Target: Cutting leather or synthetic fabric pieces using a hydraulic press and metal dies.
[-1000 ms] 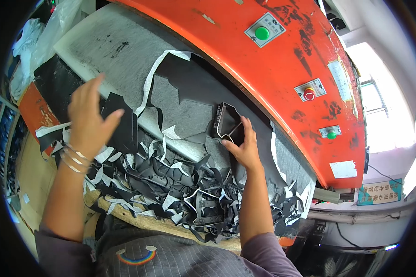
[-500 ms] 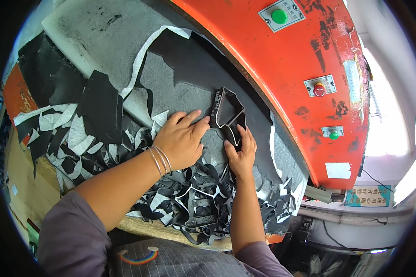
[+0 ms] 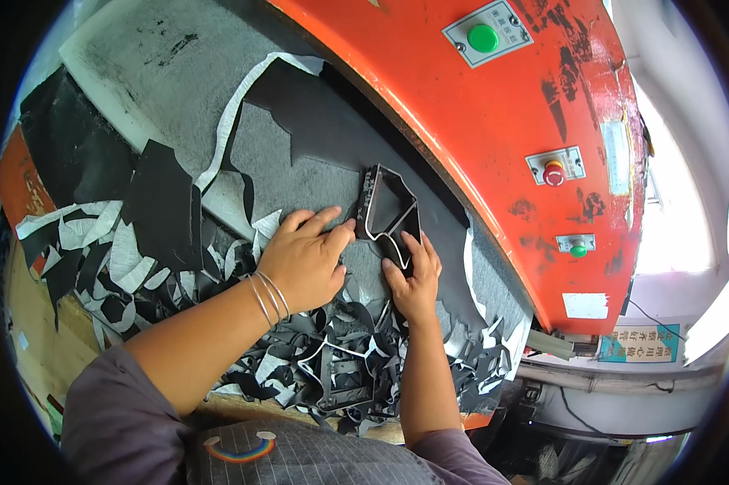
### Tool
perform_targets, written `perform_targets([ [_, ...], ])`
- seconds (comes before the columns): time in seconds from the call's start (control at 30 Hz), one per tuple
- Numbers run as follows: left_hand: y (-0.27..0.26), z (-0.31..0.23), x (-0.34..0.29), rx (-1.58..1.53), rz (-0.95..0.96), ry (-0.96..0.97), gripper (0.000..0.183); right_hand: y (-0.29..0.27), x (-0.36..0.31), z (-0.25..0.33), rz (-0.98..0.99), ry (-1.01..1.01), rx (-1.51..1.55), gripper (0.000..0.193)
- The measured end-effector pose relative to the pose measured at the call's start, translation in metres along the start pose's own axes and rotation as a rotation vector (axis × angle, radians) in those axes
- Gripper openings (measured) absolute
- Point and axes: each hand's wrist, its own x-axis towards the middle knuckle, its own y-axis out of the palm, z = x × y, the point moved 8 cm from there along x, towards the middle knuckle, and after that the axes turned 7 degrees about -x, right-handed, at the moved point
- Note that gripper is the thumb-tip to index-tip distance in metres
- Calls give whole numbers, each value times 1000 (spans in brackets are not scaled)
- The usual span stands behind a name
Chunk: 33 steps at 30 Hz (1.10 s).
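Observation:
A steel cutting die (image 3: 370,202) with a crossbar lies on a black sheet of material (image 3: 324,121), at its cut edge. My right hand (image 3: 415,283) has its thumb and fingers around the near end of the die. Beside the die, my left hand (image 3: 304,263) rests with fingers stretched out, fingertips at the die's left side. Under the sheet is a grey cutting board (image 3: 154,48). Nearer to me, a second cutting die (image 3: 348,398) sits among black and white offcuts (image 3: 276,368).
An orange press beam (image 3: 429,97) crosses close beyond the sheet, carrying a green button (image 3: 483,38), a red button (image 3: 554,172) and a smaller green button (image 3: 578,251). Larger black pieces (image 3: 164,206) lie at the left, over more scraps. A wooden edge (image 3: 227,406) runs near my body.
The whole view has shifted slightly, so the board and press sit a little farther left. Both hands stay at the die, with little visible change in their hold.

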Motion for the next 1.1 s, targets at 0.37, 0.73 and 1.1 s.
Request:
perform_targets([
  [0.37, -15, -17, 1, 26, -43, 51, 44, -20, -1, 3, 9, -50, 10, 66],
  [0.73, -163, -102, 44, -468, -229, 79, 8, -306, -70, -47, -1353, 444, 181, 58],
  [1.1, -231, -192, 14, -55, -414, 485, 21, -333, -132, -12, -1434, 444, 136, 61],
])
